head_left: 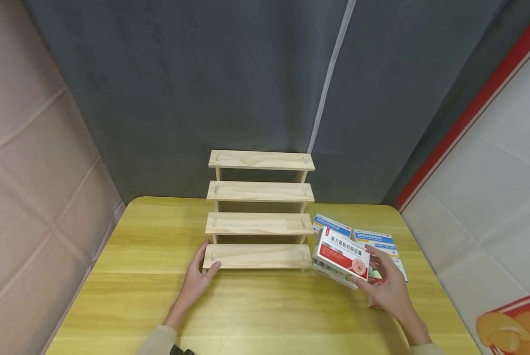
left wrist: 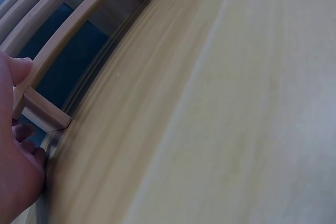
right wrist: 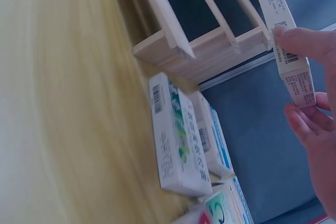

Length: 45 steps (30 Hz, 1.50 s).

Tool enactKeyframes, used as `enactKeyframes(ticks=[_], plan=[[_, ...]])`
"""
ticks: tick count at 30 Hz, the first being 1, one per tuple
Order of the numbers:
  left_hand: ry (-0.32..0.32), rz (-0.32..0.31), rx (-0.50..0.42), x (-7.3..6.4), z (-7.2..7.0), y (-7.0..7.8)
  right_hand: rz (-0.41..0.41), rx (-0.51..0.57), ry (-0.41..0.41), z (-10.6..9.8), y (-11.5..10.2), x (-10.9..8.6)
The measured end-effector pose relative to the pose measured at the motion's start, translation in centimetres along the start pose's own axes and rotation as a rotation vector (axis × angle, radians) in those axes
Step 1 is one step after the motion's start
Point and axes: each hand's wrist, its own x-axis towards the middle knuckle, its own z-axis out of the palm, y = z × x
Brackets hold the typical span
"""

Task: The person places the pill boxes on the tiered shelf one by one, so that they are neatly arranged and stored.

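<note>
One red-and-white box is gripped in the right hand; the left hand seems clamped on the wooden rack at its near left.

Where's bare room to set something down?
The wooden rack has four bare tiers, save the lowest's left end, gripped by the left hand. The table is bare left of the rack and in front. The rack's right is crowded: boxes, another box in the right hand.

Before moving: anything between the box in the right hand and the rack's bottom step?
Nothing visible stands between the capsule box and the wooden rack's bottom step; the left hand holds its left end.
</note>
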Motion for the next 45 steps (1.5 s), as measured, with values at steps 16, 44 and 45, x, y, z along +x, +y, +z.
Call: enactKeyframes(ticks=[16, 44, 45], plan=[[0.057, 0.026, -0.027, -0.2, 1.3, -0.2, 0.131, 0.376, 0.122, 1.5, -1.9, 2.4], [0.114, 0.096, 0.018, -0.3, 2.0, -0.6, 0.132, 0.680, 0.144, 3.4, -6.7, 8.1], [0.116, 0.093, 0.023, -0.3, 2.0, -0.6, 0.120, 0.683, 0.137, 3.5, -6.8, 8.3]])
